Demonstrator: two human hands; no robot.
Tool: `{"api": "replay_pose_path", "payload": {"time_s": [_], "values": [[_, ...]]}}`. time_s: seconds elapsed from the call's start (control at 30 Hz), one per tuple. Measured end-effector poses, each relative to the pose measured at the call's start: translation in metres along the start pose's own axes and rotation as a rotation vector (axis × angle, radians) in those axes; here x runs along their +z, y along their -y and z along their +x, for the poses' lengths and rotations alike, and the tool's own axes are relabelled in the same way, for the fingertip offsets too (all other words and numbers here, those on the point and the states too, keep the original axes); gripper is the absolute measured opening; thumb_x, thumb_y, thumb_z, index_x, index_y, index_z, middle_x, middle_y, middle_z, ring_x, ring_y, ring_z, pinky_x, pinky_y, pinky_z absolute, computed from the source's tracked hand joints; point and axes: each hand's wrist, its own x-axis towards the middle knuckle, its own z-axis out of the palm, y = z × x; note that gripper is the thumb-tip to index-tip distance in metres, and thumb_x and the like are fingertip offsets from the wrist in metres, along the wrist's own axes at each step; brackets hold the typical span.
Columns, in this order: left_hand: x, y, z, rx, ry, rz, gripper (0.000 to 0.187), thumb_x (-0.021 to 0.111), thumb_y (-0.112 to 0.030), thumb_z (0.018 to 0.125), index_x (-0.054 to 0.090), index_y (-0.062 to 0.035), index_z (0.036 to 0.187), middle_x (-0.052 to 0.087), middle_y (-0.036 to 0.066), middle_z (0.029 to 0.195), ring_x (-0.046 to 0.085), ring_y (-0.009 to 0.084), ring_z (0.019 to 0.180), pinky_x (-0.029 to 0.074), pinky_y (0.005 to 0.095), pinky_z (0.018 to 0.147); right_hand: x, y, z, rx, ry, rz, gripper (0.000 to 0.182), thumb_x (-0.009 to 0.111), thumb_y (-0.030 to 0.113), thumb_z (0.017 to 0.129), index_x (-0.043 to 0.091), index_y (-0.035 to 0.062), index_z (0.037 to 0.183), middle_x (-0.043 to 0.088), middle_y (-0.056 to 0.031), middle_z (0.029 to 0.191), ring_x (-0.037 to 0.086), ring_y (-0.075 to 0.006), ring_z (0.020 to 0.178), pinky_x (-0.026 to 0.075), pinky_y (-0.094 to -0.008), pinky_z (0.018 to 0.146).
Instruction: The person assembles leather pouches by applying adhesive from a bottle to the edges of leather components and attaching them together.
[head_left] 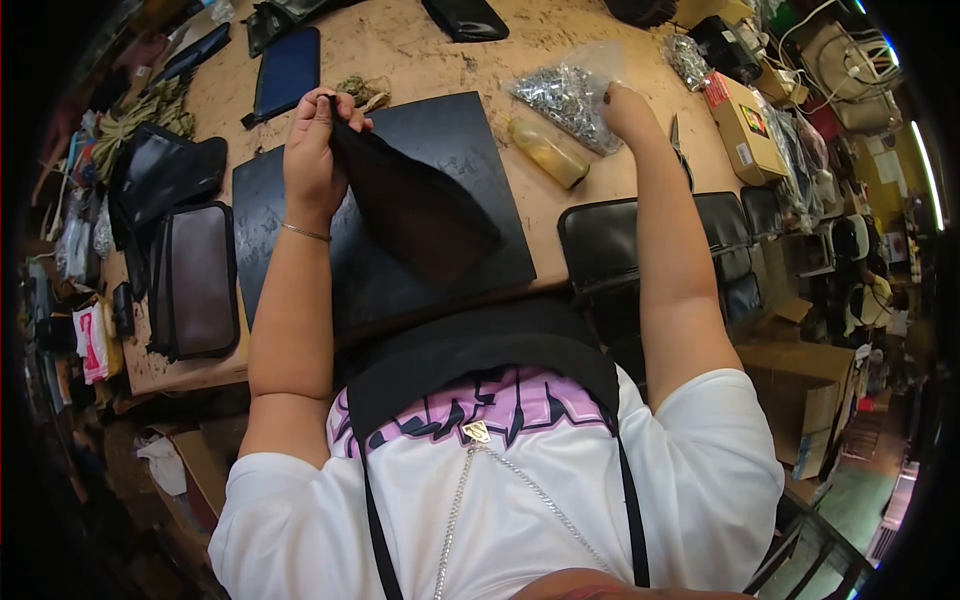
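My left hand is closed on the corner of a dark zip pouch, which hangs at a slant over a black work board. The pouch's lower end is slightly blurred. Over to the right, my right hand is at the edge of a clear plastic bag full of small shiny metal pieces, probably zipper sliders. Its fingers are curled together, and whatever they pinch is too small to make out. A yellowish plastic bottle lies just below the bag.
Dark pouches lie around the board: a brown one at left, a blue one behind, black ones at right. Scissors rest beside my right forearm. A cardboard box stands at the table's right side.
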Motion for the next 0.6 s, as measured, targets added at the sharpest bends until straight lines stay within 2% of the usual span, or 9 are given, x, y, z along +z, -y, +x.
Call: {"api": "replay_pose_path", "payload": {"time_s": [0.03, 0.13, 0.17, 0.23, 0.27, 0.33, 0.37, 0.47, 0.6], "values": [[0.001, -0.003, 0.001, 0.010, 0.031, -0.043, 0.017, 0.045, -0.022, 0.106, 0.052, -0.0073, 0.108, 0.050, 0.003, 0.091, 0.052, 0.0157, 0.087, 0.047, 0.0366, 0.092, 0.003, 0.007, 0.000, 0.036, -0.040, 0.017, 0.034, 0.062, 0.012, 0.083, 0.066, 0.0049, 0.116, 0.069, -0.0237, 0.097, 0.067, -0.0364, 0.093, 0.052, -0.0426, 0.084], [0.004, -0.006, 0.009, 0.069, -0.018, -0.021, 0.017, 0.044, -0.022, 0.107, 0.052, -0.0066, 0.107, 0.051, 0.004, 0.092, 0.054, 0.0163, 0.088, 0.047, 0.0356, 0.093, 0.069, -0.013, 0.028, -0.236, -0.265, -0.395, 0.036, 0.062, 0.011, 0.083, 0.066, 0.0080, 0.118, 0.069, -0.0243, 0.098, 0.067, -0.0365, 0.094, 0.052, -0.0419, 0.084], [0.006, -0.002, 0.009, 0.085, -0.069, 0.030, 0.020, 0.046, -0.024, 0.106, 0.053, -0.0057, 0.106, 0.055, 0.006, 0.094, 0.059, 0.0184, 0.091, 0.048, 0.0371, 0.093, 0.070, -0.012, 0.031, -0.213, -0.213, -0.362, 0.032, 0.060, 0.011, 0.084, 0.065, 0.0057, 0.115, 0.068, -0.0237, 0.101, 0.067, -0.0372, 0.094, 0.052, -0.0429, 0.085], [0.014, 0.012, -0.001, -0.045, -0.117, 0.163, 0.020, 0.048, -0.024, 0.105, 0.054, -0.0050, 0.106, 0.058, 0.006, 0.094, 0.063, 0.0203, 0.090, 0.051, 0.0376, 0.090, 0.065, -0.007, 0.033, -0.167, -0.113, -0.296, 0.025, 0.056, 0.011, 0.087, 0.064, 0.0011, 0.109, 0.068, -0.0224, 0.105, 0.067, -0.0384, 0.094, 0.053, -0.0449, 0.085], [0.017, 0.020, -0.006, -0.107, -0.140, 0.231, 0.020, 0.049, -0.024, 0.105, 0.054, -0.0047, 0.106, 0.060, 0.007, 0.094, 0.065, 0.0212, 0.090, 0.052, 0.0378, 0.089, 0.060, -0.007, 0.033, -0.166, -0.072, -0.212, 0.026, 0.058, 0.011, 0.086, 0.066, 0.0042, 0.109, 0.069, -0.0216, 0.102, 0.067, -0.0371, 0.093, 0.053, -0.0443, 0.084], [0.023, 0.035, -0.018, -0.100, -0.185, 0.222, 0.018, 0.052, -0.022, 0.104, 0.054, -0.0041, 0.105, 0.062, 0.007, 0.090, 0.068, 0.0219, 0.086, 0.055, 0.0348, 0.081, 0.040, -0.004, 0.031, -0.168, 0.010, -0.042, 0.027, 0.062, 0.011, 0.083, 0.068, 0.0105, 0.110, 0.070, -0.0199, 0.096, 0.067, -0.0344, 0.093, 0.051, -0.0432, 0.082], [0.028, 0.036, -0.026, -0.080, -0.228, 0.284, 0.016, 0.051, -0.020, 0.104, 0.053, -0.0037, 0.104, 0.063, 0.007, 0.089, 0.067, 0.0199, 0.083, 0.055, 0.0314, 0.076, 0.029, -0.002, 0.025, -0.121, -0.061, -0.004, 0.025, 0.060, 0.011, 0.085, 0.068, 0.0106, 0.109, 0.070, -0.0196, 0.097, 0.068, -0.0341, 0.092, 0.052, -0.0430, 0.080], [0.032, 0.036, -0.037, 0.145, -0.362, 0.462, 0.016, 0.050, -0.020, 0.104, 0.052, -0.0039, 0.104, 0.063, 0.009, 0.090, 0.066, 0.0188, 0.082, 0.055, 0.0312, 0.076, -0.008, 0.008, 0.004, -0.035, -0.244, 0.103, 0.021, 0.056, 0.012, 0.089, 0.067, 0.0100, 0.106, 0.070, -0.0183, 0.097, 0.069, -0.0320, 0.088, 0.053, -0.0413, 0.075], [0.022, 0.030, -0.038, 0.235, -0.439, 0.355, 0.015, 0.051, -0.018, 0.104, 0.051, -0.0037, 0.109, 0.062, 0.009, 0.091, 0.065, 0.0161, 0.080, 0.054, 0.0290, 0.074, -0.036, 0.018, -0.008, 0.013, -0.404, 0.381, 0.017, 0.058, 0.013, 0.091, 0.068, 0.0076, 0.104, 0.070, -0.0149, 0.091, 0.069, -0.0254, 0.081, 0.053, -0.0367, 0.070]]}}
